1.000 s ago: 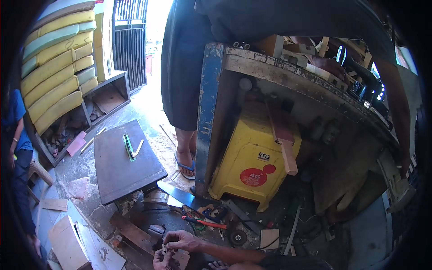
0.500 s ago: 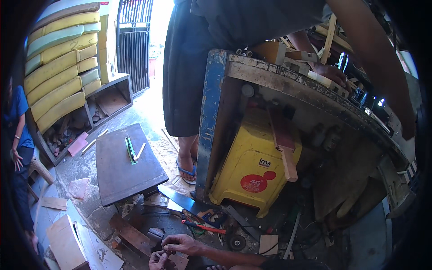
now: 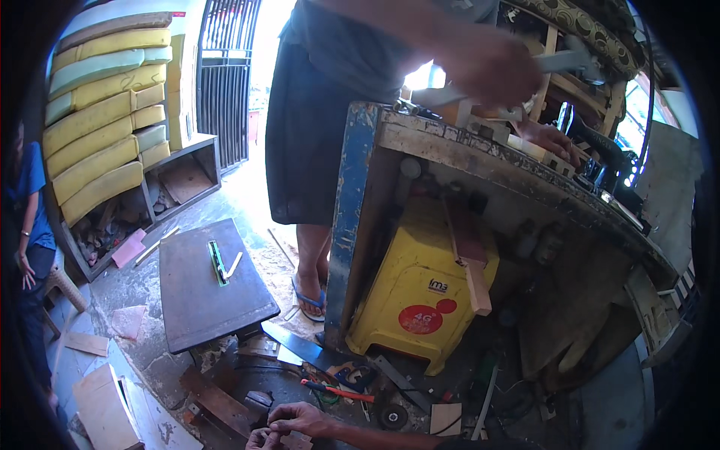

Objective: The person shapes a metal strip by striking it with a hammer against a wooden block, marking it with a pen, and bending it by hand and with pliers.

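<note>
Low at the bottom edge, my right hand [image 3: 306, 420] is closed in a pinch, its forearm coming in from the lower right. My left hand [image 3: 262, 439] meets it at the fingertips and is partly cut off by the frame. Whatever lies between the fingers is too small and hidden to name. Just beyond them is a small grey block [image 3: 260, 398]. A reddish-brown wooden strip [image 3: 216, 399] lies to their left. Further right are a red-and-black handled tool [image 3: 337, 391], a handsaw [image 3: 296, 343] and a round black disc [image 3: 393, 417].
A co-worker stands at a worn workbench [image 3: 450, 140], one blurred hand [image 3: 499, 71] raised with a tool, the other [image 3: 551, 141] on wood pieces. Beneath stands a yellow plastic stool [image 3: 409, 277]. A low dark table [image 3: 214, 289] and stacked foam cushions [image 3: 105, 112] are left; another person sits at far left.
The co-worker's nearer arm has swung up and left, now showing a blurred tool in its hand. My hands stay together, fingers pinched. The view has shifted slightly.
</note>
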A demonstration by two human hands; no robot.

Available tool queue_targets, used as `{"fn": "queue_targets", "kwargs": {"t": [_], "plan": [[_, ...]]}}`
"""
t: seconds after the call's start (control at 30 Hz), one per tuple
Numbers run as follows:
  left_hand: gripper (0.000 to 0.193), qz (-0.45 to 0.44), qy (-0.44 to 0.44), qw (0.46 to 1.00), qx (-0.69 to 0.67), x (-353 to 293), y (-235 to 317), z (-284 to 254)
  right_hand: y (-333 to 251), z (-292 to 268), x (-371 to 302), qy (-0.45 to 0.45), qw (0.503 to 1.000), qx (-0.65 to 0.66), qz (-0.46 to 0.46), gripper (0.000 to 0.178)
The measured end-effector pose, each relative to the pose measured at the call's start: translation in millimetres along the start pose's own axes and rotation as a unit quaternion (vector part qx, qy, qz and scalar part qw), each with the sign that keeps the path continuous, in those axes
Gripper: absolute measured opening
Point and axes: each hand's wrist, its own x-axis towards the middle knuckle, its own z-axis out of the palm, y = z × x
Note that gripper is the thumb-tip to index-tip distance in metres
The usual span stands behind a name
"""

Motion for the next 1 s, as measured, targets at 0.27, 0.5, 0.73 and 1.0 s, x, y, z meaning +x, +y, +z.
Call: {"fn": "queue_targets", "kwargs": {"t": [0.27,0.5,0.73,1.0], "plan": [[0.021,-0.013,-0.005,1.0,-0.014,13,15,-4,-7,0,9,0.029,0.997,-0.043,-0.05,0.025],[0.028,0.074,0.057,0.979,0.179,11,25,13,-27,5,-4,0.141,0.989,0.045,0.029,0.024],[0.026,0.078,0.069,0.99,0.093,-15,30,1,-26,28,-10,0.1,0.995,0.006,0.03,0.027],[0.024,0.086,0.064,0.99,0.092,-12,24,5,-30,23,-10,0.105,0.993,-0.046,0.033,0.026]]}}
